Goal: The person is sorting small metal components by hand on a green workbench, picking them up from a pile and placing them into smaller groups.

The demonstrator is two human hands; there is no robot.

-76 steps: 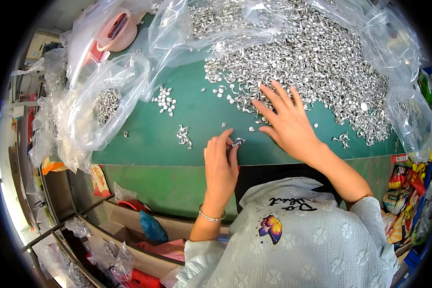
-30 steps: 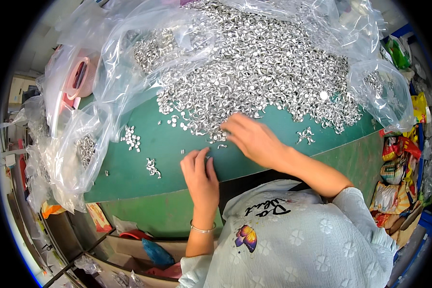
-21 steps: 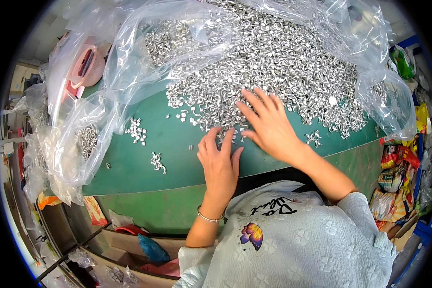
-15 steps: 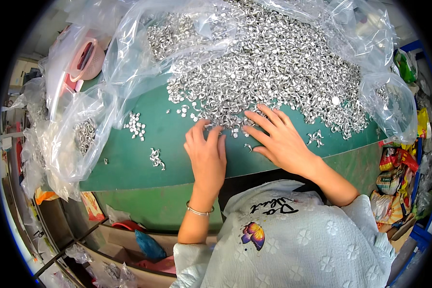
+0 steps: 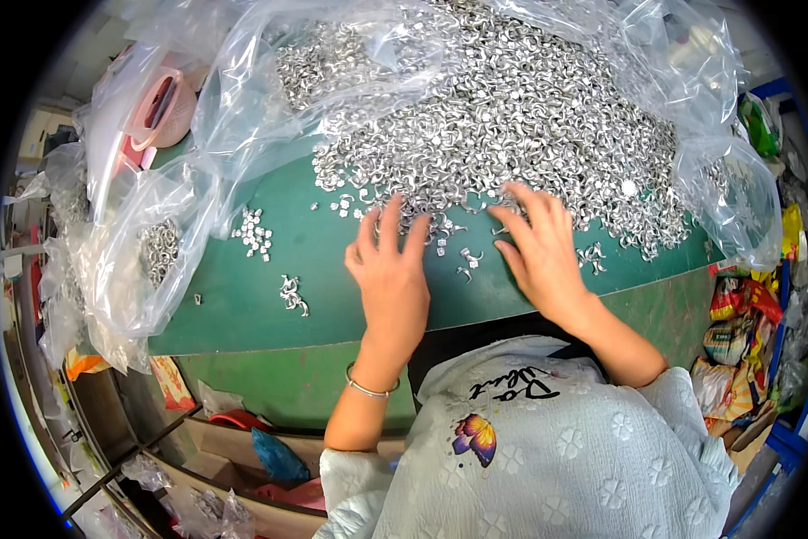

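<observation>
A big heap of small silver metal parts [image 5: 530, 117] covers the far half of a green table [image 5: 242, 305]. My left hand [image 5: 390, 278] lies flat on the green surface, fingers spread, its fingertips touching the near edge of the heap. My right hand [image 5: 539, 251] is also flat and spread, fingertips resting in the loose parts at the heap's front. Neither hand holds anything. A few stray parts [image 5: 467, 260] lie between the two hands. A thin bracelet [image 5: 368, 388] sits on my left wrist.
Two small clusters of parts [image 5: 253, 232] [image 5: 292, 295] lie left of my hands. Clear plastic bags [image 5: 152, 251], one with metal parts inside, hang at the left edge. A pink tape roll [image 5: 166, 103] sits far left. Colourful packets [image 5: 736, 323] crowd the right side. Boxes [image 5: 242, 449] stand below the table.
Both hands have slid forward to the heap's near edge and flattened out. The view has shifted slightly, with the heap now closer to centre.
</observation>
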